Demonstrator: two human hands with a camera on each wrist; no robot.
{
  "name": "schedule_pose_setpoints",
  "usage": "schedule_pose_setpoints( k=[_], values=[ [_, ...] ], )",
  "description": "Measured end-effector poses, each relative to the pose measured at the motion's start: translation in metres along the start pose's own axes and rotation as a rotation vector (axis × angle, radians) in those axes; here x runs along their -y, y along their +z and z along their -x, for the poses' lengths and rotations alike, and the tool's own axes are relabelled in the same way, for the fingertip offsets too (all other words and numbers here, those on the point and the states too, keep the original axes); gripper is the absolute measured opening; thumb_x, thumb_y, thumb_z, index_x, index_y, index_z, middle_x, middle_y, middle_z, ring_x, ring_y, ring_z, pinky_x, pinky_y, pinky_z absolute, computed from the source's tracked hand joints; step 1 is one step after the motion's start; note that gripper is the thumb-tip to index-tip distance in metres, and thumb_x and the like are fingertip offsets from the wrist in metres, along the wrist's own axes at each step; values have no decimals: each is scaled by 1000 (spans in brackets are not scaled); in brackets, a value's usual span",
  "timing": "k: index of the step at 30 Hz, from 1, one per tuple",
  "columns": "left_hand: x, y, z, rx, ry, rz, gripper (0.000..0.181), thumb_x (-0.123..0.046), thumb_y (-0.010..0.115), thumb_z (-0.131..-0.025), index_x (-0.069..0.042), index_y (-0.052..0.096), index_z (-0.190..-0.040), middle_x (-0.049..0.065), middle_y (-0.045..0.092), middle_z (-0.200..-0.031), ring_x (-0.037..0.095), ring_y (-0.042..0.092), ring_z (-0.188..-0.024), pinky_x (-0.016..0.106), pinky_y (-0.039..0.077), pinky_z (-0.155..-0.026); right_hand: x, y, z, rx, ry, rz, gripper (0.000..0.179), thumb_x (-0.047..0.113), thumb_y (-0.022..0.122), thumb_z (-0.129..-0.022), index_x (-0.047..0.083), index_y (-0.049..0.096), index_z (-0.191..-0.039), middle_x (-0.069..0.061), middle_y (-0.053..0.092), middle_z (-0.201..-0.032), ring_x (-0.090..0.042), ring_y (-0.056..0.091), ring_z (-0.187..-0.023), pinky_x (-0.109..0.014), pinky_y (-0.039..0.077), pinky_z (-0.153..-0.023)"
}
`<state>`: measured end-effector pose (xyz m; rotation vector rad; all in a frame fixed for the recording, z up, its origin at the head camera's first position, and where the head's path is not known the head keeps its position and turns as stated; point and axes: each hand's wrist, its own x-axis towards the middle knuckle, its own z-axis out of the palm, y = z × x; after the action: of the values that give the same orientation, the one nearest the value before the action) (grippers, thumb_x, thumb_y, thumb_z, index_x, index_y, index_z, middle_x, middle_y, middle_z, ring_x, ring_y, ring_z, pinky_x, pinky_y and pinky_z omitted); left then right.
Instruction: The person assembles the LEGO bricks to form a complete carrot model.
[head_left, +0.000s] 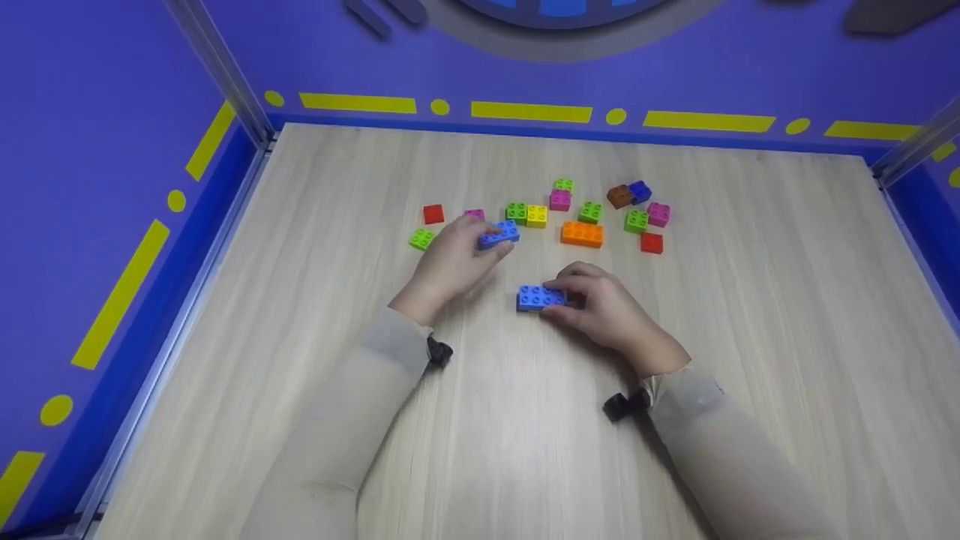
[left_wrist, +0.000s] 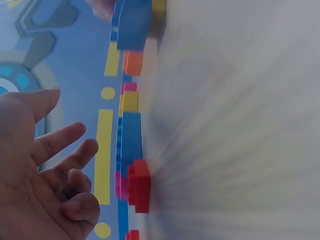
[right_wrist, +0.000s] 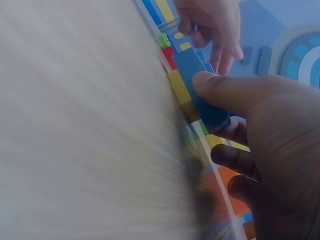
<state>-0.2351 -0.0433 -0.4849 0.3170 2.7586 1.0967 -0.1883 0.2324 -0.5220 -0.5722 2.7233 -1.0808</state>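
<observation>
My right hand [head_left: 609,311] pinches a long blue brick [head_left: 534,298] between thumb and fingers. In the right wrist view, that brick sits on a yellow brick [right_wrist: 181,95] low over the table. My left hand [head_left: 454,259] hovers over a second long blue brick [head_left: 504,234], partly covering it in the head view. The left wrist view has its fingers spread and loosely bent, with nothing held. From there this second blue brick [left_wrist: 132,137] stands on the table, and a red brick [left_wrist: 142,186] is nearer the camera. A pink brick [head_left: 474,214] is partly hidden behind the left hand.
Several small bricks lie across the far half of the wooden table [head_left: 480,450]: an orange brick [head_left: 582,234], a yellow brick [head_left: 536,217], a brown brick [head_left: 619,196], plus green, pink and red ones. Purple-blue panels [head_left: 525,82] wall the back and sides.
</observation>
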Motion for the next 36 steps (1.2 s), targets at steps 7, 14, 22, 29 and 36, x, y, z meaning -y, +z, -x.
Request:
schedule_pose_setpoints(
  k=[7, 14, 22, 29, 36],
  values=[
    [-6, -1, -25, -6, -15, -160, 58, -49, 70, -112, -21, 62, -162, 3, 57, -164, 26, 55, -153, 44, 46, -133, 1, 0, -1, -1, 7, -11, 43, 35, 90, -100, 20, 81, -139, 0, 75, -129, -24, 70, -118, -51, 60, -117],
    [-8, 4, -32, 49, -26, -290, 53, -39, 70, -114, -18, 64, -161, 0, 61, -160, 23, 56, -145, 40, 49, -129, 0, 0, -1, 7, 27, -24, 43, 36, 89, -101, 22, 81, -140, 1, 74, -131, -25, 70, -120, -52, 59, -119],
    [-9, 6, -30, 47, -29, -345, 47, -25, 74, -112, -18, 67, -158, 1, 64, -157, 23, 59, -144, 40, 48, -131, 0, 0, -1, 11, 36, -27, 44, 37, 88, -101, 22, 80, -141, 2, 73, -129, -24, 70, -121, -51, 59, -119],
    [-7, 8, -32, 62, -69, -342, 50, -30, 73, -113, -18, 64, -160, 5, 61, -160, 25, 59, -147, 44, 47, -133, 0, 0, -1, 12, 30, -38, 43, 34, 89, -101, 21, 80, -141, 1, 74, -129, -24, 70, -119, -51, 60, -117],
    [-12, 5, -30, 41, -99, -299, 46, -27, 76, -111, -18, 69, -155, 5, 65, -155, 25, 61, -145, 43, 49, -131, 0, 1, -1, 7, 20, -14, 42, 33, 89, -101, 18, 81, -140, -2, 74, -130, -26, 70, -120, -51, 59, -118]
  ],
)
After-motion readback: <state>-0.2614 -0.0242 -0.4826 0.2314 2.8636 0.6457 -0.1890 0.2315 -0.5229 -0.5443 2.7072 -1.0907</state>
